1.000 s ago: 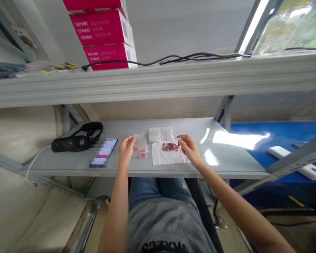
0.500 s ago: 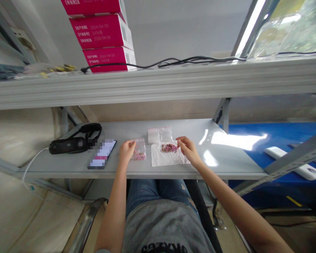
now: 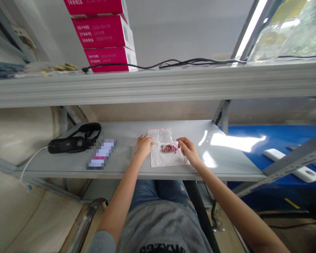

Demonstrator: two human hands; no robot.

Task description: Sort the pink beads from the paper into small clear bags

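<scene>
A pile of small pink and greenish pieces (image 3: 169,149), too small to tell whether beads or dried buds, lies on a creased white sheet (image 3: 162,160). My right hand (image 3: 188,151) hovers at the right end of the pile, its fingers loosely bent and apart, with nothing visible in them. My left hand (image 3: 144,146) reaches flat to the sheet's left edge, fingers stretched out, near two small clear zip bags (image 3: 165,134) behind the sheet. Under that hand lies another clear bag (image 3: 133,147), mostly hidden.
On the tabletop (image 3: 126,168) to the left are a phone (image 3: 101,154) and a black strapped device (image 3: 68,144) with a white cable. A shelf beam (image 3: 158,84) crosses above, bearing pink boxes (image 3: 102,32) and a black cable (image 3: 189,61). White devices (image 3: 292,165) lie right on blue.
My left hand has let go of the clear bag with pink pieces, moved right and now covers most of it. My right hand stays almost still beside the pile.
</scene>
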